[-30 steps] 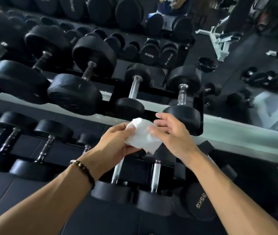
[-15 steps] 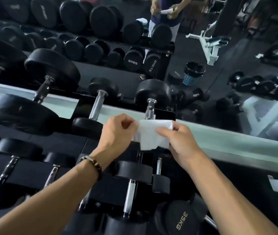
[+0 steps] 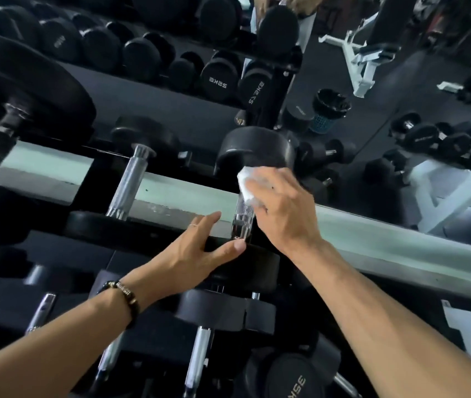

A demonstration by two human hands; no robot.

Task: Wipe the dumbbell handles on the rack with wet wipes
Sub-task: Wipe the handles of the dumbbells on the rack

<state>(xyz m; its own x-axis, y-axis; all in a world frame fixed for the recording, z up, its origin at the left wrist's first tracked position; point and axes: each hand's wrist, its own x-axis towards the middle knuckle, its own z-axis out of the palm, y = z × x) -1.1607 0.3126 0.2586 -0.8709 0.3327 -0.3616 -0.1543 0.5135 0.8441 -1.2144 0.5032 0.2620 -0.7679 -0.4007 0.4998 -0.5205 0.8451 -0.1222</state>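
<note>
Both hands have parted since a moment ago: my left hand (image 3: 200, 251) now rests flat, fingers straight, on the dumbbell's near head (image 3: 240, 268), while my right hand (image 3: 281, 208) wraps the wet wipe (image 3: 247, 186) round the handle (image 3: 243, 219) at its far end.

right hand (image 3: 281, 209) grips wipe (image 3: 246, 183) on dumbbell handle (image 3: 241, 222) | left hand (image 3: 197, 251) rests on weight head (image 3: 245, 268)

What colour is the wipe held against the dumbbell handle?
White: the crumpled wet wipe under the right hand, seen in the head view.
</note>
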